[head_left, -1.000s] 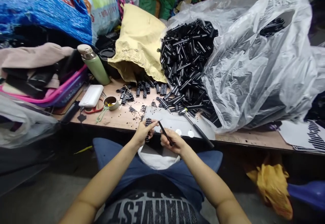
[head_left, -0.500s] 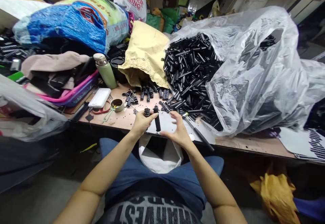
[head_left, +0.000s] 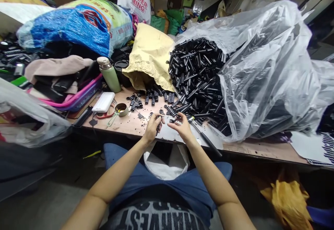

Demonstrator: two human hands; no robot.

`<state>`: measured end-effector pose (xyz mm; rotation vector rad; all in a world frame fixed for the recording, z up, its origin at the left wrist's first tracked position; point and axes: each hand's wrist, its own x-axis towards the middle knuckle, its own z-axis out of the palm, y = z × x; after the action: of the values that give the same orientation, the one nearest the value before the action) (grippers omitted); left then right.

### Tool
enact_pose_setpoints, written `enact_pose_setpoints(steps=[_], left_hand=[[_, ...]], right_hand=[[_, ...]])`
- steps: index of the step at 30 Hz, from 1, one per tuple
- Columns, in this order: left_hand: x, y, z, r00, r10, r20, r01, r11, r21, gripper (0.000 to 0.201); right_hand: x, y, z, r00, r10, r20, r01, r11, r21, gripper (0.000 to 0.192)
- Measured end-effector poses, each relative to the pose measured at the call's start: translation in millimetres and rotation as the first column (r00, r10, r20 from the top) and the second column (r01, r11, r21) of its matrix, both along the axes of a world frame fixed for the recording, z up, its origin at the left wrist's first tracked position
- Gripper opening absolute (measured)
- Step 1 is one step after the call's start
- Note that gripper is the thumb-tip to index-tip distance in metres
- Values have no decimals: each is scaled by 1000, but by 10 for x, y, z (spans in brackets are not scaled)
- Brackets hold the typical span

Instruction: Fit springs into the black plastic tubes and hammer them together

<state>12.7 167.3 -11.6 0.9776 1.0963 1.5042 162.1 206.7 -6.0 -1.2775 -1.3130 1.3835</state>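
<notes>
The left hand [head_left: 153,127] is pinched shut on a small stack of black ridged parts [head_left: 158,127], held just over the near edge of the table [head_left: 125,124]. The right hand [head_left: 182,126] hangs just beside it, fingers loosely curled; whether it grips anything cannot be told. Behind them a heap of black tubes [head_left: 196,75] spills from a clear plastic bag [head_left: 263,70], beside a yellow sack [head_left: 150,54]. A white bag [head_left: 167,164] hangs open below the hands.
</notes>
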Motion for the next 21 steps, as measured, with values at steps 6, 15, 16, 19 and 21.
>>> enact_pose_setpoints(steps=[6, 15, 16, 19, 21], left_hand=[[9, 97, 10, 978, -99, 186, 130, 978, -164, 54], [196, 172, 76, 949, -6, 317, 104, 950, -293, 40], [212, 171, 84, 953, -13, 302, 107, 949, -296, 40], [255, 180, 100, 962, -22, 271, 113, 939, -324, 38], [283, 204, 90, 963, -36, 267, 134, 922, -362, 36]], right_hand=[[260, -108, 118, 911, 187, 368, -335, 856, 394, 117], [102, -41, 117, 751, 329, 573, -647, 543, 536, 110], [102, -33, 93, 752, 328, 571, -644, 548, 534, 109], [115, -24, 20, 761, 318, 566, -626, 590, 510, 112], [129, -23, -24, 771, 304, 559, -603, 629, 490, 114]])
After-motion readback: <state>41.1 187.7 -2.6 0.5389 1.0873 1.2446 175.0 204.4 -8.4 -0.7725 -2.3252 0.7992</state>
